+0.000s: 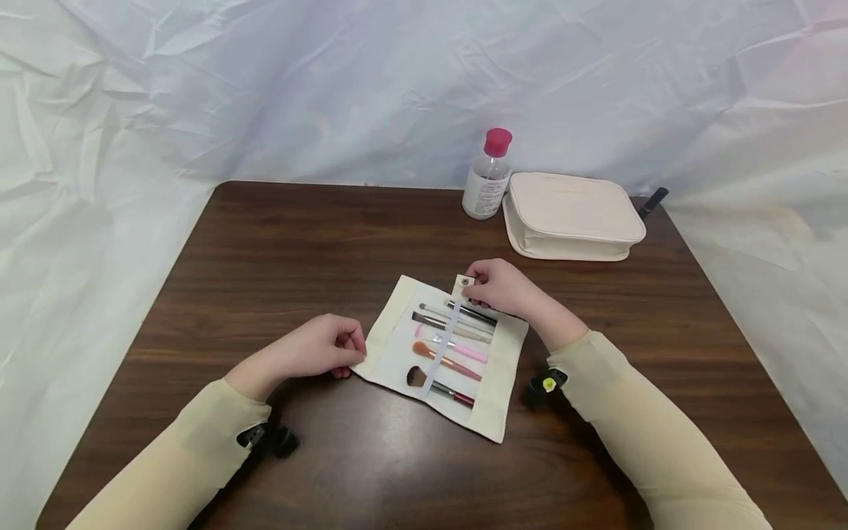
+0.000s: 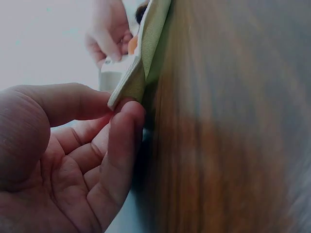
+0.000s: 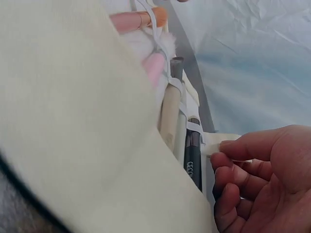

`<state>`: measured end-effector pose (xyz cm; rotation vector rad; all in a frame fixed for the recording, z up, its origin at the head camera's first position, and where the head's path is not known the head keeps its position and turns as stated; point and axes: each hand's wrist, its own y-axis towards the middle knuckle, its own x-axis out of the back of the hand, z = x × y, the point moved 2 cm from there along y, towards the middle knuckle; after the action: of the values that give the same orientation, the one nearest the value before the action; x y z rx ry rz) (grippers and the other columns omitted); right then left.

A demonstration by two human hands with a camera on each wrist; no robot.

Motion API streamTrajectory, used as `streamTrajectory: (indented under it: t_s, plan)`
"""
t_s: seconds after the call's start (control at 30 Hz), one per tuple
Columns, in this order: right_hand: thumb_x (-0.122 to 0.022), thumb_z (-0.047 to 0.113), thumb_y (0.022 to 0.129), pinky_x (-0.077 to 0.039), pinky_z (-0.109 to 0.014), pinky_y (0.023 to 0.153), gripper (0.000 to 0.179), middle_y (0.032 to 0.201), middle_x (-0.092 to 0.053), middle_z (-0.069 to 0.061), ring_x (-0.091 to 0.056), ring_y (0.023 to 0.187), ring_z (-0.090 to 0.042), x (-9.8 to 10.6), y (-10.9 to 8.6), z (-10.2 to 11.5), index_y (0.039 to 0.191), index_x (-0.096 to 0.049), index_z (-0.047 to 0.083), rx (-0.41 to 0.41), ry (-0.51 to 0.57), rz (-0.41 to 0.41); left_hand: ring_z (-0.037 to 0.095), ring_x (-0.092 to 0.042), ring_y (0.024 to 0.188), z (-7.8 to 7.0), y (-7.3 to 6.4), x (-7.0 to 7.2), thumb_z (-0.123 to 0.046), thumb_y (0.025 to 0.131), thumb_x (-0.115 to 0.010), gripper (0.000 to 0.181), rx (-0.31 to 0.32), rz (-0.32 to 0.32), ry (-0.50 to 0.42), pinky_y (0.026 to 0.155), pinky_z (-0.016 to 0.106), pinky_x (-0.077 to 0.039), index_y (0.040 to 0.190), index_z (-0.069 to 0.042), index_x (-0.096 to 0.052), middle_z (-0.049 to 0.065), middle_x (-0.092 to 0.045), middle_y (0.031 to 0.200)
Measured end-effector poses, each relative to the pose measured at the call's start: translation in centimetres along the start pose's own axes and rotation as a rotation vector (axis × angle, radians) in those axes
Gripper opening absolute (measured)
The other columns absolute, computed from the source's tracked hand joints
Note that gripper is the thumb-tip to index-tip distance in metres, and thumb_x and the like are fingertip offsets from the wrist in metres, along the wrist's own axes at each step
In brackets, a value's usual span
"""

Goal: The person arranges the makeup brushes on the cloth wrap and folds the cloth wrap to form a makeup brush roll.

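A cream fabric makeup brush roll (image 1: 505, 375) lies unfolded in front of me, tilted on the table. Several makeup brushes sit in a row under its pale elastic strap (image 1: 433, 366), among them an orange-tipped brush (image 1: 445, 359), a pink-handled brush (image 1: 467, 350) and a dark fluffy one (image 1: 416, 377). My left hand (image 1: 324, 346) pinches the roll's near left corner between thumb and fingers; the left wrist view shows the fabric edge (image 2: 127, 87) raised from the wood there. At the far side, my right hand (image 1: 506, 287) pinches the small snap tab (image 1: 464, 283) between thumb and forefinger.
A clear bottle with a red cap (image 1: 497, 143) stands at the back of the brown table (image 1: 298, 243). Beside it lies a cream zip pouch (image 1: 573, 210), with a black tube (image 1: 654, 202) just right of it. White sheeting (image 1: 318, 88) hangs behind and at the sides.
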<state>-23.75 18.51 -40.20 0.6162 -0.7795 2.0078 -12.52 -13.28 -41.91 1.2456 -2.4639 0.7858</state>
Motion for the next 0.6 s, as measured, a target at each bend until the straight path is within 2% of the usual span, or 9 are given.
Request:
streamTrajectory:
  t_s: [0.17,0.43,0.6]
  plan:
    - [-0.068,0.020,0.097,-0.046,-0.030,0.062,0.010,0.073,-0.065,-0.004,-0.057,0.064,-0.019,-0.4,0.6,0.5,0.098,-0.069,0.010,0.017,0.013,-0.010,0.016,-0.066,0.060,-0.4,-0.5,-0.7,-0.005,0.092,-0.069,0.008,-0.021,0.024,0.023,0.057,0.033,-0.058,0.088,-0.011,-0.067,0.002,-0.066,0.068]
    - [-0.068,0.016,0.097,-0.049,-0.030,0.063,0.008,0.076,-0.065,-0.005,-0.060,0.068,-0.018,-0.5,0.9,1.6,0.100,-0.071,0.010,0.055,0.035,-0.059,0.015,-0.064,0.058,-1.4,-1.1,-2.3,-0.005,0.092,-0.071,0.010,-0.075,0.085,0.014,0.056,0.029,-0.056,0.086,-0.011,-0.066,0.001,-0.069,0.066]
    - [-0.068,0.016,0.098,-0.049,-0.030,0.062,0.009,0.077,-0.065,-0.004,-0.061,0.068,-0.018,-0.5,0.9,2.2,0.102,-0.072,0.010,0.057,0.021,-0.087,0.013,-0.064,0.058,-1.5,-1.0,-3.2,-0.005,0.091,-0.072,0.012,-0.108,0.086,0.012,0.055,0.027,-0.055,0.084,-0.013,-0.067,-0.001,-0.069,0.066]
